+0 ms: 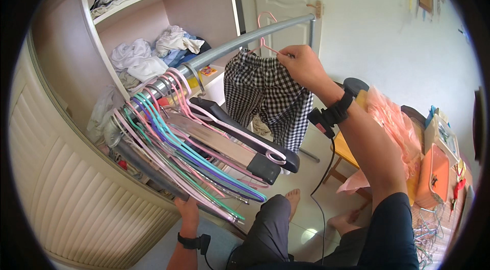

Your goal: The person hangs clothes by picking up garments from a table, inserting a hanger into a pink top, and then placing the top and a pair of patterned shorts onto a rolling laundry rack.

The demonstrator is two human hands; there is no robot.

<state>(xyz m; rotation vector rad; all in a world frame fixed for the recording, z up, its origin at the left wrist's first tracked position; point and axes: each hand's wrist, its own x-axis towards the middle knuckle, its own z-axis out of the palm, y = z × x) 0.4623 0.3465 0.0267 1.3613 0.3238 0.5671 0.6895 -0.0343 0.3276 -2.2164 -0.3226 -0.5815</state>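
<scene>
My right hand [302,65] pinches the shoulder of a pink wire hanger [272,48], right at the waistband of black-and-white checked trousers [264,90]. That hanger's hook loops over the grey metal rail [245,42] of a clothes rack, and the trousers hang below it. Lower down, my left hand [186,207] is closed around the rack's upright pole [153,168]. Between my hands, a row of pink, turquoise, purple and green hangers [199,163] crowds the rail's near end. Among them are a black hanger [245,128] and a wide wooden-looking one [214,138].
Behind the rail stand wardrobe shelves [153,0] with heaped clothes [147,53]. A louvred door [92,185] is at the left. On the right are a wooden stool [346,151] under pink plastic [394,124], an orange basket [434,182] and loose wire hangers [427,237]. A cable [317,201] trails from my wrist.
</scene>
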